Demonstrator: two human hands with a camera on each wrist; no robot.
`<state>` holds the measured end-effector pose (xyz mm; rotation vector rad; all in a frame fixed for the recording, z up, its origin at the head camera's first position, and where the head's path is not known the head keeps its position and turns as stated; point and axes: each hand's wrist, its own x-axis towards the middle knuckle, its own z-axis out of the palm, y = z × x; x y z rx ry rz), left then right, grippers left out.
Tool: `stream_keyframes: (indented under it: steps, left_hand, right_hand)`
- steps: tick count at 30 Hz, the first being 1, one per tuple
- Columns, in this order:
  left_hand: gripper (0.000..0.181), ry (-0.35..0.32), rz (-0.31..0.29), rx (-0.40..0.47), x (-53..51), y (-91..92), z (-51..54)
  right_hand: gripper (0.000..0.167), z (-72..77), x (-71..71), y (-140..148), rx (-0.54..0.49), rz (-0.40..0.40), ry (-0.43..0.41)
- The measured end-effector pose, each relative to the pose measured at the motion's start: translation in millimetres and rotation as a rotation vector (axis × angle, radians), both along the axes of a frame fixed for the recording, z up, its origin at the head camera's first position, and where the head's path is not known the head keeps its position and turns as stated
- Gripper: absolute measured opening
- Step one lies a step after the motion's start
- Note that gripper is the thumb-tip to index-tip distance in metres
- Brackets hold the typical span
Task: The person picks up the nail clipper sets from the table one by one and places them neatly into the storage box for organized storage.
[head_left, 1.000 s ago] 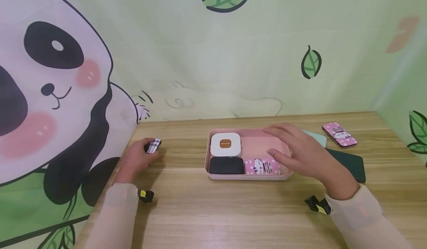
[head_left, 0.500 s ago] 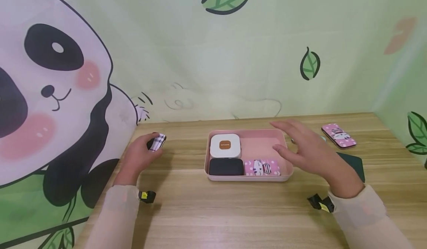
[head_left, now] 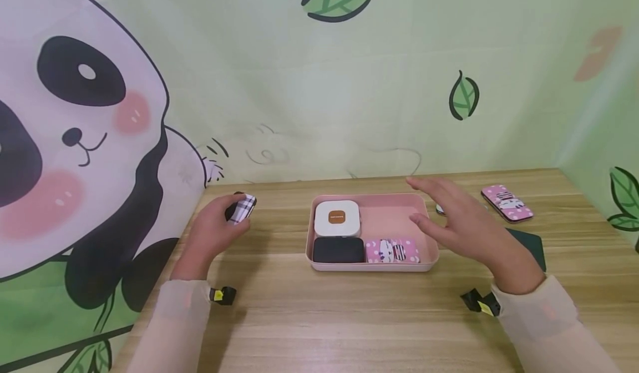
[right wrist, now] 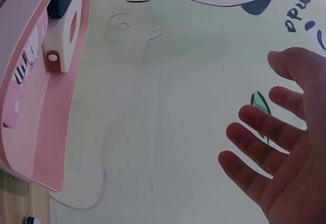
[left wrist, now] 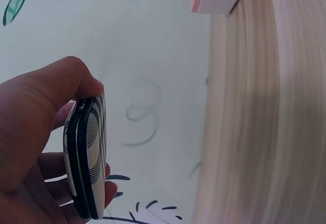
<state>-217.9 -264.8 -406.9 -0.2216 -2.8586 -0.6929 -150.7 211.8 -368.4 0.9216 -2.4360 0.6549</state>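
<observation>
My left hand (head_left: 212, 231) grips a small flat plaid case (left wrist: 91, 158) with black edges, its thumb on one side and fingers on the other. The case is raised over the left of the table. In the head view, my right hand (head_left: 464, 226) hovers at the right end of a pink tray (head_left: 374, 267). Its fingers are spread and hold nothing, as the right wrist view shows. Inside the tray lie a white square case (head_left: 337, 217) with a brown label, a black case (head_left: 338, 250) and a pink cat-print case (head_left: 392, 250).
Right of the tray, another pink cat-print case (head_left: 507, 202) lies on the wooden table (head_left: 319, 317). A dark green flat item (head_left: 530, 245) and a pale green item (head_left: 440, 210) are partly hidden by my right hand. A panda-print cloth (head_left: 319, 112) stands behind.
My left hand has lifted the plaid case and carried it slightly right. My right hand has shifted a little to the right, away from the tray's middle.
</observation>
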Motion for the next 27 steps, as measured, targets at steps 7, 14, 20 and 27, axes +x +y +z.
stream_keyframes:
  steps: [7, 14, 20, 27]
  left_hand:
    - [0.059, 0.02, -0.027, 0.014, 9.4, 11.1, 9.5]
    - [0.061, 0.071, -0.061, 0.02, 15.1, 18.7, 18.0]
    - [0.061, 0.074, -0.074, 0.022, 19.4, 25.1, 22.8]
    - [0.064, 0.063, -0.103, 0.03, 21.8, 34.3, 28.2]
  right_hand:
    - [0.065, -2.4, -1.6, 0.4, 0.012, -0.043, -0.07]
    - [0.064, -0.3, -0.7, -0.5, 0.006, -0.091, -0.077]
    - [0.064, 0.3, -2.4, 1.0, 0.009, -0.089, -0.036]
    - [0.064, -2.5, -4.2, 3.4, -0.003, -0.078, -0.022]
